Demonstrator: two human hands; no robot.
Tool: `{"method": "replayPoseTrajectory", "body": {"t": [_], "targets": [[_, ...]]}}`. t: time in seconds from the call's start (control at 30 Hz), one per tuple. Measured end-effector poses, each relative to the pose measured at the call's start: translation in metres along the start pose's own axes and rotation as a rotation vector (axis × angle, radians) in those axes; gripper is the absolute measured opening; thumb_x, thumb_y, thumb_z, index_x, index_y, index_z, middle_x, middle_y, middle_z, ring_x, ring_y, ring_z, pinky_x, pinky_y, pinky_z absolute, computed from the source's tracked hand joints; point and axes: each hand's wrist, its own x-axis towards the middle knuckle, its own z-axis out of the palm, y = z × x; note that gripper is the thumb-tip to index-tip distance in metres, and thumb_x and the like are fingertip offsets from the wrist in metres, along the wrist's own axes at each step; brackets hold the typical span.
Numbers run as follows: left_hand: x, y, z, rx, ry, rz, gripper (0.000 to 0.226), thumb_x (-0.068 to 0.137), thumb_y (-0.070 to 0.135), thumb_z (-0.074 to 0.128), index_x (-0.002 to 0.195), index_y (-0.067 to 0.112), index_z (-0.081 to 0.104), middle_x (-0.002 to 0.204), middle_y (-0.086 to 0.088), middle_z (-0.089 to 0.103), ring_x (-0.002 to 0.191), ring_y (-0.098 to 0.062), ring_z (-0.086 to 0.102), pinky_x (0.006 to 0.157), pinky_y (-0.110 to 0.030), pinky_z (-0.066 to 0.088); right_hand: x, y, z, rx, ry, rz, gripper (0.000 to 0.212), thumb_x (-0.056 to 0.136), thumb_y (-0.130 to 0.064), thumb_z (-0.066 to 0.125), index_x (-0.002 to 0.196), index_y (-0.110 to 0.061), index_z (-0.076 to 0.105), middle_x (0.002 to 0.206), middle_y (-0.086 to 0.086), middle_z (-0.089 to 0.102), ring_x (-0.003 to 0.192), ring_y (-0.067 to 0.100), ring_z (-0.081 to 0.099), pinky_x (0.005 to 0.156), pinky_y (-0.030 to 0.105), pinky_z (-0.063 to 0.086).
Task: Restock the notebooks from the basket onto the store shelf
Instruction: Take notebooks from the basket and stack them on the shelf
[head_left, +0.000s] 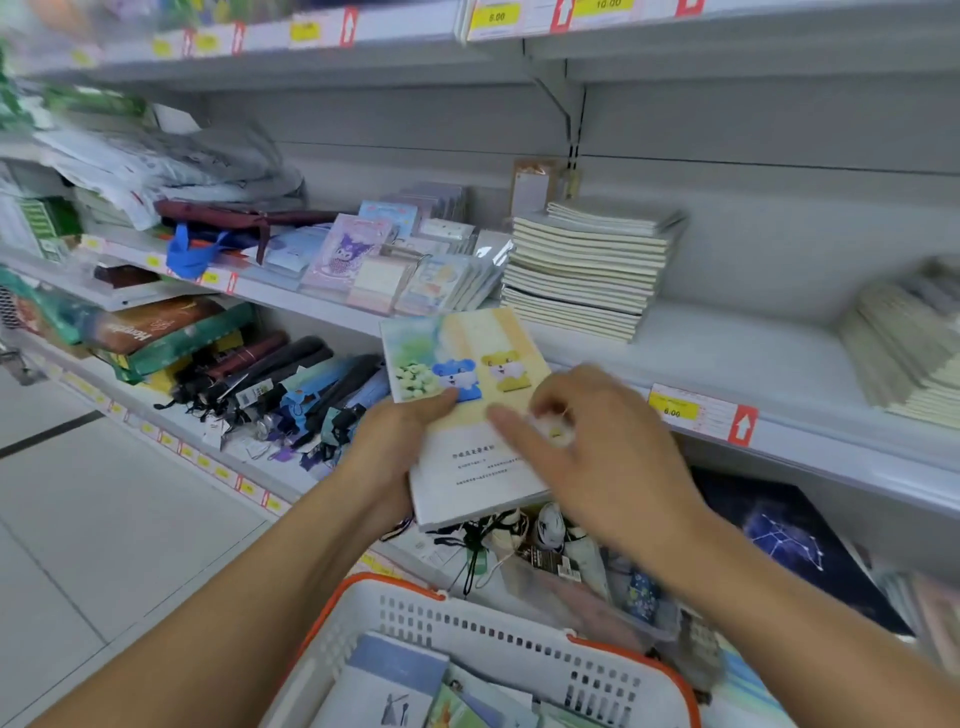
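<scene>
So the person's left hand (395, 441) has a grip on a pastel cartoon-covered notebook (470, 410), thumb on the cover and fingers wrapped under the left edge, holding it up in front of the white metal store shelf (727, 358). The right hand (597, 441) sits on the notebook's right side, index finger stretched across the cover. It's pretty blurry, so whether it's really gripping is anyone's guess. Down at the near edge there's a white plastic basket with orange rim (498, 639), with a few more notebooks lying inside. On the far part of the shelf sits a stack of cream plain notebooks (587, 270), and left of that a bunch of pastel character notepads (363, 260).
</scene>
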Motion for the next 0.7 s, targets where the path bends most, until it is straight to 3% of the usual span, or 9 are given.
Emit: {"method": "replayPoseTrajectory", "body": {"t": [0.03,0.1,0.17,0.23,0.3,0.37,0.47,0.57,0.7], "targets": [[0.0,0.006,-0.002,-0.015,-0.022,0.009,0.032,0.091,0.012,0.059,0.122,0.003,0.062,0.105,-0.019,0.073,0.088,-0.035,0.072,0.066,-0.044,0.061,0.008,0.014,-0.006,0.082,0.023,0.094,0.057,0.085,-0.074,0.046,0.115,-0.027,0.058,0.112,-0.009,0.056,0.1,0.013,0.056,0.077,0.03,0.043],[-0.001,0.016,-0.003,-0.034,-0.054,0.038,0.035,0.091,0.015,0.059,0.124,0.006,0.061,0.107,-0.018,0.072,0.089,-0.034,0.072,0.063,-0.042,0.06,0.02,0.033,-0.013,0.457,-0.17,0.347,0.065,0.087,-0.063,0.057,0.137,-0.023,0.046,0.129,-0.003,0.057,0.112,0.02,0.06,0.083,0.033,0.051],[-0.001,0.023,0.0,-0.031,-0.076,0.052,0.036,0.09,0.017,0.059,0.124,0.006,0.062,0.107,-0.018,0.072,0.09,-0.035,0.072,0.066,-0.043,0.061,0.022,0.039,-0.014,1.05,-0.447,0.482,0.048,0.093,-0.042,0.06,0.134,-0.019,0.052,0.122,0.007,0.068,0.102,0.032,0.069,0.069,0.042,0.062],[0.0,0.028,0.008,-0.012,-0.076,0.063,0.035,0.09,0.016,0.059,0.123,0.005,0.062,0.106,-0.019,0.073,0.087,-0.035,0.072,0.066,-0.043,0.061,0.02,0.038,-0.016,1.32,-0.55,0.432,0.032,0.098,-0.025,0.054,0.129,-0.018,0.057,0.112,0.014,0.073,0.076,0.034,0.072,0.048,0.033,0.059],[0.002,0.034,0.017,0.02,-0.067,0.073,0.033,0.092,0.016,0.058,0.122,0.003,0.063,0.103,-0.019,0.073,0.083,-0.034,0.073,0.062,-0.042,0.06,0.023,0.035,-0.016,1.375,-0.5,0.364,0.028,0.102,-0.016,0.049,0.129,-0.014,0.056,0.104,0.017,0.074,0.056,0.028,0.067,0.039,0.025,0.052],[0.004,0.042,0.026,0.036,-0.069,0.114,0.029,0.095,0.017,0.056,0.122,0.006,0.061,0.104,-0.017,0.074,0.084,-0.032,0.073,0.059,-0.039,0.06,0.028,0.034,-0.016,1.436,-0.382,0.378,0.025,0.102,-0.011,0.048,0.126,-0.009,0.056,0.096,0.018,0.074,0.048,0.024,0.061,0.038,0.022,0.048],[0.013,0.054,0.034,0.051,-0.12,0.208,0.035,0.099,0.029,0.053,0.128,0.01,0.055,0.113,-0.009,0.072,0.1,-0.027,0.07,0.068,-0.035,0.059,0.044,0.038,-0.026,1.53,-0.182,0.459,0.019,0.101,-0.009,0.05,0.116,-0.008,0.062,0.089,0.011,0.076,0.053,0.019,0.06,0.046,0.021,0.049],[0.022,0.064,0.038,0.067,-0.101,0.265,0.038,0.096,0.041,0.053,0.127,0.017,0.053,0.116,-0.001,0.071,0.108,-0.024,0.066,0.079,-0.037,0.055,0.084,0.052,-0.053,1.56,-0.007,0.505,0.017,0.104,-0.008,0.043,0.113,-0.004,0.057,0.088,0.012,0.071,0.047,0.015,0.058,0.038,0.016,0.045],[0.032,0.068,0.035,0.139,-0.089,0.274,0.037,0.097,0.044,0.051,0.125,0.02,0.051,0.113,0.0,0.072,0.107,-0.022,0.066,0.079,-0.035,0.055,0.164,0.075,-0.084,1.556,0.075,0.565,0.02,0.107,-0.005,0.03,0.112,-0.001,0.048,0.095,0.018,0.056,0.052,0.015,0.049,0.034,0.012,0.034]]}}
